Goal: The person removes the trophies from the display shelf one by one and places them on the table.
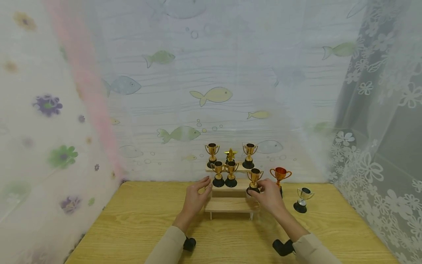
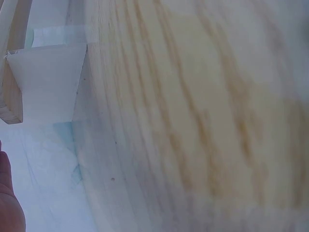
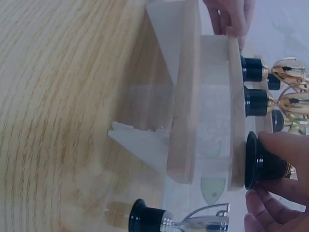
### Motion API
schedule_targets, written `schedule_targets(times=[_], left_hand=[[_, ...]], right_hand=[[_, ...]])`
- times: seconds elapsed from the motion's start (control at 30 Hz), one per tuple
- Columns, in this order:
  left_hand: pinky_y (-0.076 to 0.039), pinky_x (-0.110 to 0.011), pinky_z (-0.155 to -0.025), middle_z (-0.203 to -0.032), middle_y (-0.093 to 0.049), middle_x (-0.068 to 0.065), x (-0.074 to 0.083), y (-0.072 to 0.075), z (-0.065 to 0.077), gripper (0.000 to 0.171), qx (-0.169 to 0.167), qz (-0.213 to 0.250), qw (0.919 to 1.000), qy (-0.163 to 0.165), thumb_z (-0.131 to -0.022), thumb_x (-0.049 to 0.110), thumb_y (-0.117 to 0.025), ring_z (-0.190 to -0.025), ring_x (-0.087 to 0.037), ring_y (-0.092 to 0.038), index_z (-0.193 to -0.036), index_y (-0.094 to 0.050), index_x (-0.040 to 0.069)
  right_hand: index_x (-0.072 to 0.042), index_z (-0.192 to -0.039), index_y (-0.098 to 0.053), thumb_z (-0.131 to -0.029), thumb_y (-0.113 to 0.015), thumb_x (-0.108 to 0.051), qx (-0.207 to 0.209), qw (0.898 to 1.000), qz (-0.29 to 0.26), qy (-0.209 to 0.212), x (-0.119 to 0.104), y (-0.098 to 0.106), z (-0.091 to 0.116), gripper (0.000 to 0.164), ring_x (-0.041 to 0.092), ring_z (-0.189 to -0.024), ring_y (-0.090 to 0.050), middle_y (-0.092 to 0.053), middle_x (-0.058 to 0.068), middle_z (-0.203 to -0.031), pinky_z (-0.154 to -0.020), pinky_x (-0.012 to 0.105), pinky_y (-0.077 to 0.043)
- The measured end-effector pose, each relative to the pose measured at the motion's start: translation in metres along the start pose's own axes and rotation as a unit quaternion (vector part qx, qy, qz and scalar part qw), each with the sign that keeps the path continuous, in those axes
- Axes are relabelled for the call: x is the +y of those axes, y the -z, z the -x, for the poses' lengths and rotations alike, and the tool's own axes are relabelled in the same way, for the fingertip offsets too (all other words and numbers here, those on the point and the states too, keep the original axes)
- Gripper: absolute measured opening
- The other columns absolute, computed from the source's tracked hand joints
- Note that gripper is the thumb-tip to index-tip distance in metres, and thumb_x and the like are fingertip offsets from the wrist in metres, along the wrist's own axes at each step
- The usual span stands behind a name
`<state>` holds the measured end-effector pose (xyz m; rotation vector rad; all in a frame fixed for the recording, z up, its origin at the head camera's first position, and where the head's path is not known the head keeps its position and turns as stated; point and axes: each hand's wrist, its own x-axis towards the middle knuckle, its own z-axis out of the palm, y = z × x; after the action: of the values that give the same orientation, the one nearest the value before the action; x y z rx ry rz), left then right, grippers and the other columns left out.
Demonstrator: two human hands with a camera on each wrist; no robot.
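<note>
A small three-tier wooden stand (image 1: 230, 204) is on the table. My right hand (image 1: 268, 196) pinches the black base of a gold trophy cup (image 1: 255, 176) at the right end of the middle tier; the right wrist view shows this black base (image 3: 263, 164) close against the board's edge. Two more gold trophy cups (image 1: 218, 169) stand on the left half of that tier. My left hand (image 1: 196, 196), fingers extended, is at the stand's left end, seeming to touch the middle board. On the top tier, a gold star trophy (image 1: 230, 155) sits between two gold trophy cups (image 1: 249, 152).
Right of the stand, partly behind my right hand, is a red-orange trophy cup (image 1: 280, 173). Farther right a silver trophy cup (image 1: 302, 201) stands on the wooden table (image 1: 138, 220). Behind hangs a fish-patterned curtain (image 1: 211, 66), with flowered curtains at both sides.
</note>
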<state>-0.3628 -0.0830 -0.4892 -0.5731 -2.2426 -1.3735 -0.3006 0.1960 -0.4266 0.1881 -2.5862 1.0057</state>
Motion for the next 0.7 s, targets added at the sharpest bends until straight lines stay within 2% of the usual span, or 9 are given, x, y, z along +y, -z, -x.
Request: schedule_targets(times=[0.47, 0.7], left_hand=[[-0.047, -0.051, -0.107, -0.137, -0.065, -0.013, 0.002, 0.0, 0.0, 0.033, -0.003, 0.001, 1.0, 0.006, -0.1, 0.02, -0.068, -0.128, -0.032, -0.061, -0.125, -0.072, -0.001], [-0.048, -0.051, -0.107, -0.137, -0.066, -0.01, 0.002, 0.001, 0.0, 0.033, -0.001, -0.004, 1.0, 0.003, -0.101, 0.02, -0.067, -0.127, -0.032, -0.061, -0.125, -0.072, -0.001]], right_hand=[[0.003, -0.104, -0.074, -0.087, -0.082, -0.02, -0.015, 1.0, 0.007, -0.017, 0.007, 0.009, 0.007, 0.03, 0.031, -0.09, -0.063, -0.065, 0.014, -0.101, -0.074, 0.045, -0.055], [0.005, -0.107, -0.074, -0.088, -0.082, -0.019, -0.018, 1.0, 0.006, -0.018, 0.01, 0.015, 0.01, 0.032, 0.024, -0.081, -0.059, -0.065, 0.014, -0.099, -0.066, 0.037, -0.05]])
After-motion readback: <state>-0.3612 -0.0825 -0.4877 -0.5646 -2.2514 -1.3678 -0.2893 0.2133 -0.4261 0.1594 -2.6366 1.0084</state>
